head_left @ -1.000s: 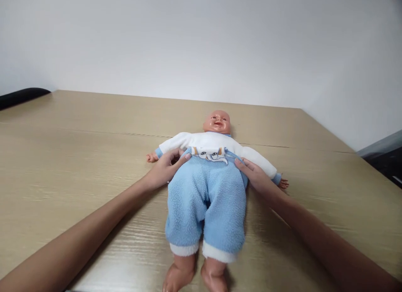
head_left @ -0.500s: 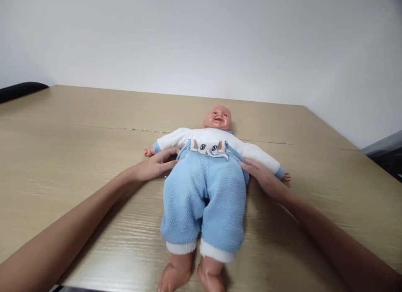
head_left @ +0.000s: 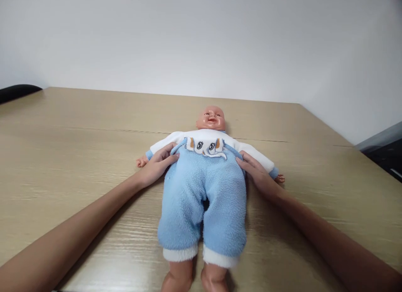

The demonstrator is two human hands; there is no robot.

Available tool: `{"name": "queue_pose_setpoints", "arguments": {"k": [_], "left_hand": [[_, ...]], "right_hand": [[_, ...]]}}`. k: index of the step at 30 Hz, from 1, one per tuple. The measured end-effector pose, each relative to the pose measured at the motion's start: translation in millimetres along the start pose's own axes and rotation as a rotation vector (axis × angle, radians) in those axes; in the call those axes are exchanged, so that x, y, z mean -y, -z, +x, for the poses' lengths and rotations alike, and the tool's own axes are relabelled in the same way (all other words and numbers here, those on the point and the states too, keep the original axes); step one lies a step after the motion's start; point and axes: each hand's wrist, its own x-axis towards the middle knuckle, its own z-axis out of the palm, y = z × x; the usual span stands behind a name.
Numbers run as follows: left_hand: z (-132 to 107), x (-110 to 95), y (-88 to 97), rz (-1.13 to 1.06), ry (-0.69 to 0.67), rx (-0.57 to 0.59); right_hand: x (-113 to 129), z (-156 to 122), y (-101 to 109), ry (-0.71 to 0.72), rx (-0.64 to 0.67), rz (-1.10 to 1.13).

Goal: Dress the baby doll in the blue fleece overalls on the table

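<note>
The left hand (head_left: 158, 164) is partly open at one side of the doll's blue overalls (head_left: 182, 208), thumb resting on the fleece just below the strap and fingertips tucked against the edge. The right hand (head_left: 258, 172) mirrors it on the other side, thumb and fingers bent at the waist by the other strap. Both hands touch the cloth, but I cannot tell whether either pinches it firmly, since the fingertips are partly hidden. The doll (head_left: 205, 175) lies face up on the wood-grain table (head_left: 78, 158), between the two forearms. Its long axis runs away from the person, with the head (head_left: 212, 117) toward the far edge and the wall (head_left: 188, 41), and the feet toward the person, cut off at the bottom of the view. The arms in the white top (head_left: 257, 155) spread out to either side, and the elephant bib (head_left: 205, 147) faces upward between the hands.
</note>
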Motion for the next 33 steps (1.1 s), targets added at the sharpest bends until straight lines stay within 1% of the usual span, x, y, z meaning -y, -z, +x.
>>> {"name": "queue_pose_setpoints", "arguments": {"k": [2,4,6,7,9,11,12,14,16,18,20,21,23,25,28,33], "left_hand": [[2,-5,11.6,0.116,-0.049,0.028],[4,-7,24.2,0.252,-0.081,0.115],[5,-6,34.2,0.348,-0.107,0.196],[5,-5,37.3,0.369,-0.114,0.216],[5,-1,39.3,0.354,-0.104,0.226],[4,3,36.1,0.286,-0.071,0.212],[4,5,32.8,0.255,-0.055,0.189],[3,9,23.4,0.215,-0.036,0.105],[3,13,10.7,0.177,-0.033,-0.03],[3,14,-3.8,0.094,-0.03,-0.164],[3,13,-17.4,0.014,-0.026,-0.245],[3,11,-22.9,-0.01,-0.023,-0.26],[1,7,-30.3,-0.033,-0.009,-0.267],[-1,3,-32.7,-0.064,0.016,-0.283],[-2,1,-29.6,-0.12,0.043,-0.278],[0,3,-19.3,-0.2,0.028,-0.18]], "right_hand": [[8,0,15,0.069,0.097,-0.244],[12,1,29,0.147,0.187,-0.408],[13,2,37,0.204,0.253,-0.471],[13,2,38,0.218,0.273,-0.472],[11,0,35,0.221,0.286,-0.434],[8,-3,27,0.182,0.245,-0.354],[7,-5,21,0.14,0.212,-0.298],[4,-8,8,0.04,0.123,-0.127],[3,-10,-6,-0.046,0.039,0.114],[4,-11,-18,-0.098,-0.02,0.334],[6,-12,-28,-0.133,-0.059,0.447],[7,-12,-31,-0.144,-0.077,0.465],[9,-12,-34,-0.15,-0.11,0.464],[8,-12,-35,-0.143,-0.118,0.448],[4,-10,-34,-0.119,-0.095,0.413],[-3,-7,-34,-0.066,-0.096,0.401]]}}
